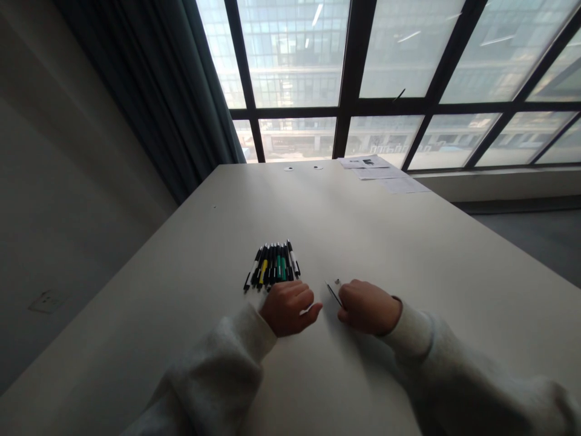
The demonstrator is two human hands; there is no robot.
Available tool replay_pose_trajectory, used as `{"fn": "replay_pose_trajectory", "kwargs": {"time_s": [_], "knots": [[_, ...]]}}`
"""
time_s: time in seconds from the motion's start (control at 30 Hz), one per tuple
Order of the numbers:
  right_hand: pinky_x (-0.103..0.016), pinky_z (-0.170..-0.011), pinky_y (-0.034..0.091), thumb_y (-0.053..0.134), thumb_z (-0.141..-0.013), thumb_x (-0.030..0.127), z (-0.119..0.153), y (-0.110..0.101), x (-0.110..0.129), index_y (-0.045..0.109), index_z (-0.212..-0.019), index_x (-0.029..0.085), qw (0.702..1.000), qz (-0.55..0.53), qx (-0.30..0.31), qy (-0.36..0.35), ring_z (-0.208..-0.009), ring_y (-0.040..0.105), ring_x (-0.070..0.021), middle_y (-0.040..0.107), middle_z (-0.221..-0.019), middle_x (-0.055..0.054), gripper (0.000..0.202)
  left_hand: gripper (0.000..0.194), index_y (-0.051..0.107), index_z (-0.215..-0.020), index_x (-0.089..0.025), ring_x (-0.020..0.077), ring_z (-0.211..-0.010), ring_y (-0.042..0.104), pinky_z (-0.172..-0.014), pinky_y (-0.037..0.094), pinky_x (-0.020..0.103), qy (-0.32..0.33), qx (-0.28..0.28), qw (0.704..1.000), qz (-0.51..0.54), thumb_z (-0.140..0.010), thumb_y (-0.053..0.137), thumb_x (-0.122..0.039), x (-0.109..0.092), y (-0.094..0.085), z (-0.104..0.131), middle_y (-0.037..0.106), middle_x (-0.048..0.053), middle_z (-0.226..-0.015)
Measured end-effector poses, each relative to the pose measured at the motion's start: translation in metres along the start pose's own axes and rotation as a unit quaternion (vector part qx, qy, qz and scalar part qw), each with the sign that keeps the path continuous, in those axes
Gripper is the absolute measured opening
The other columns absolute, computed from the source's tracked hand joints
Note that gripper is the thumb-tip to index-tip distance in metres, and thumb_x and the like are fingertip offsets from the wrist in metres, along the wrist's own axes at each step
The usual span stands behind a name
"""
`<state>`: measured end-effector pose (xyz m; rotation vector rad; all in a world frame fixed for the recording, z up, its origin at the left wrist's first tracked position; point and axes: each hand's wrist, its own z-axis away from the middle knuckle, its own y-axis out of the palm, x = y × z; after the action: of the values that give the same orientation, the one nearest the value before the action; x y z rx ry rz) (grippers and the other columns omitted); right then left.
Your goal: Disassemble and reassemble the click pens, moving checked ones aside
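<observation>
Several pens [273, 265] lie side by side in a row on the white table [190, 266], mostly black, with white, yellow and green parts among them. My left hand [290, 307] rests at the near end of the row, its thumb apart from the curled fingers; I make out nothing held in it. To the right, my right hand [367, 306] is closed round a thin dark pen [334, 293], whose tip points up and to the left. A small object [337, 281] shows just beyond the right fingers, too small to name.
Sheets of paper [374, 169] lie at the table's far right edge. Two small white round items [288, 169] are near the far edge. A dark curtain [181, 97] hangs at the left, and windows [295, 54] stand behind the table.
</observation>
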<state>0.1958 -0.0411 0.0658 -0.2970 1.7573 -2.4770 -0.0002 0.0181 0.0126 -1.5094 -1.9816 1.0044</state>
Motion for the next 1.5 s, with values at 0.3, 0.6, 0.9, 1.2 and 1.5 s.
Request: {"fn": "replay_pose_trajectory", "kwargs": {"time_s": [0.3, 0.6, 0.9, 1.2, 1.5], "knots": [[-0.031, -0.066, 0.049, 0.056, -0.082, 0.025, -0.006, 0.008, 0.004, 0.073, -0.088, 0.010, 1.000, -0.008, 0.011, -0.001, -0.083, 0.072, -0.0297, 0.074, -0.089, -0.020, 0.023, 0.017, 0.040, -0.067, -0.022, 0.0182, -0.063, 0.043, -0.059, 0.034, 0.037, 0.092, 0.096, 0.990, 0.048, -0.083, 0.045, -0.024, -0.015, -0.008, -0.008, 0.048, 0.003, -0.067], [-0.032, -0.070, 0.051, 0.055, -0.086, 0.024, -0.006, 0.008, 0.000, 0.073, -0.090, 0.009, 0.999, -0.016, 0.016, -0.029, -0.086, 0.072, -0.0301, 0.074, -0.090, -0.021, 0.024, 0.011, 0.045, -0.074, -0.020, 0.0197, -0.068, 0.044, -0.065, 0.039, 0.037, 0.115, 0.135, 0.983, 0.052, -0.069, 0.046, -0.010, -0.023, -0.006, -0.006, 0.053, 0.006, -0.074], [-0.031, -0.068, 0.052, 0.054, -0.086, 0.022, -0.001, 0.009, 0.005, 0.075, -0.092, 0.008, 0.999, -0.010, 0.003, -0.031, -0.085, 0.073, -0.0296, 0.073, -0.090, -0.021, 0.025, 0.022, 0.058, -0.111, -0.013, 0.0198, -0.094, 0.059, -0.090, 0.046, 0.037, 0.127, 0.096, 0.987, 0.036, -0.094, 0.046, -0.010, -0.032, -0.009, 0.015, 0.066, 0.009, -0.099], [-0.034, -0.070, 0.054, 0.055, -0.087, 0.020, 0.001, 0.014, 0.009, 0.075, -0.094, 0.007, 0.999, -0.014, 0.003, -0.050, -0.085, 0.073, -0.0323, 0.074, -0.089, -0.022, 0.025, 0.016, 0.063, -0.107, -0.011, 0.0218, -0.103, 0.063, -0.087, 0.056, 0.034, 0.090, 0.075, 0.993, 0.034, -0.096, 0.051, -0.014, -0.020, -0.004, 0.028, 0.068, 0.010, -0.103], [-0.035, -0.071, 0.055, 0.054, -0.086, 0.017, 0.002, 0.014, 0.015, 0.075, -0.096, 0.008, 0.998, -0.019, 0.003, -0.068, -0.085, 0.074, -0.0317, 0.074, -0.089, -0.021, 0.025, 0.033, 0.062, -0.118, -0.010, 0.0241, -0.116, 0.061, -0.098, 0.056, 0.037, 0.043, 0.130, 0.984, 0.117, -0.094, 0.040, -0.002, -0.017, -0.003, 0.030, 0.066, 0.016, -0.115]]}}
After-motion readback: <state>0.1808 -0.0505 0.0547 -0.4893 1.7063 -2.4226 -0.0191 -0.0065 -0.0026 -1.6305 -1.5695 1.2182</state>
